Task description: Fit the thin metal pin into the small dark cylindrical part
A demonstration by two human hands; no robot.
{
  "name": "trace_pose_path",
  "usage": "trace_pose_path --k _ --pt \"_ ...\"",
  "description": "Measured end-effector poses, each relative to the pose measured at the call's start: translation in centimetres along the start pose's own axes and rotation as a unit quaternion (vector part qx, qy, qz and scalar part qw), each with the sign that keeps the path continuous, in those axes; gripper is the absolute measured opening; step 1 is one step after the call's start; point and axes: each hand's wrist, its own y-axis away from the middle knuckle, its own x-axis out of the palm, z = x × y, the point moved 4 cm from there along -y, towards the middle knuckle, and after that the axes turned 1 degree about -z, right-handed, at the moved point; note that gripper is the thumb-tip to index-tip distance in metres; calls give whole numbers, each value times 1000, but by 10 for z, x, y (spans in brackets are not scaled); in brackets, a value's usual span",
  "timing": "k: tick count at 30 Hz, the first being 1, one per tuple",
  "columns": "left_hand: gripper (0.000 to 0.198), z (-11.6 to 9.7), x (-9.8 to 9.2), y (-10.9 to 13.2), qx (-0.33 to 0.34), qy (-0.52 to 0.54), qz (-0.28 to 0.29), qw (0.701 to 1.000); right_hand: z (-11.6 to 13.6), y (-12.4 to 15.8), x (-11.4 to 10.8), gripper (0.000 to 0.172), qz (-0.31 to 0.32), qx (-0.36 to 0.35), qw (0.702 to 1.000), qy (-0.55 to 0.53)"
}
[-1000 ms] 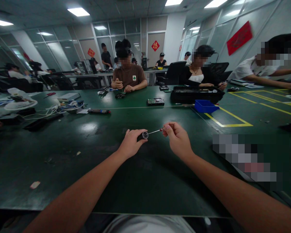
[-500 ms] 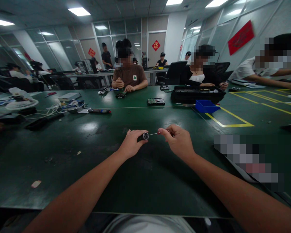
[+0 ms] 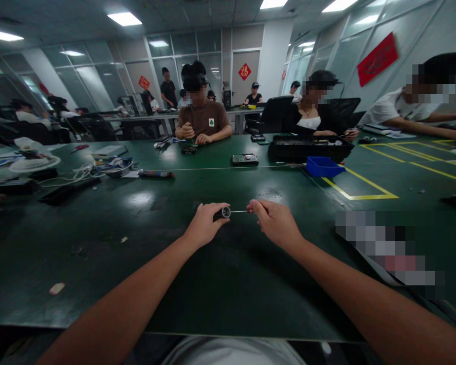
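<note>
My left hand (image 3: pixel 205 223) is closed around a small black cylindrical handle with a silver end (image 3: pixel 224 212), held just above the green table (image 3: pixel 137 243). A thin metal bit (image 3: pixel 240 211) runs from that silver end to my right hand (image 3: pixel 275 223), which pinches the bit's far end between thumb and fingers. The bit lies about level between the two hands. Most of the handle is hidden inside my left fist.
A hard drive (image 3: pixel 243 159), a blue bin (image 3: pixel 323 166) and a long black tray (image 3: pixel 307 148) lie farther back. Another screwdriver (image 3: pixel 155 174) and a clutter of cables (image 3: pixel 87 172) sit at the left. Several people sit across and to the right. Yellow tape lines (image 3: pixel 365 195) mark the right side.
My right hand has moved in toward the left hand, so less of the bit shows between them, and the bit has levelled out. The left hand has barely moved.
</note>
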Motion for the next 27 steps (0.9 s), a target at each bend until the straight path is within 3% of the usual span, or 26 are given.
trace_pose_path --k 9,15,20,27 --pt "37 -2 1 1 7 -10 8 1000 9 5 0 20 -7 -67 997 -40" --pt "38 -4 1 1 10 -6 10 1000 5 5 0 38 -15 -50 997 -51" --pt "37 -6 0 1 0 -6 13 1000 1 5 1 26 -42 -43 995 -76" --pt "37 -5 -2 1 0 -8 8 1000 5 6 2 31 -33 -34 996 -73"
